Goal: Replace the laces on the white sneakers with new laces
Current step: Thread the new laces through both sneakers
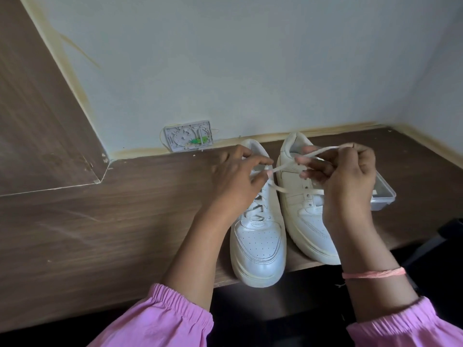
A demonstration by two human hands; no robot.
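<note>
Two white sneakers stand side by side on the brown wooden desk [112, 209], toes toward me. The left sneaker [258, 244] has white lacing across its eyelets. The right sneaker [300, 196] shows bare eyelets along its near side. A white lace [283, 166] stretches between my hands above the shoes. My left hand [238, 181] pinches one part of it over the left sneaker's tongue. My right hand [348, 176] grips the other part, with the lace looped over its fingers above the right sneaker.
A clear plastic box [383, 194] lies on the desk behind my right hand. A small grey wall box with a green connector [189, 136] sits at the wall's foot. The desk's front edge runs just under the sneaker toes. Walls close in behind and to the right.
</note>
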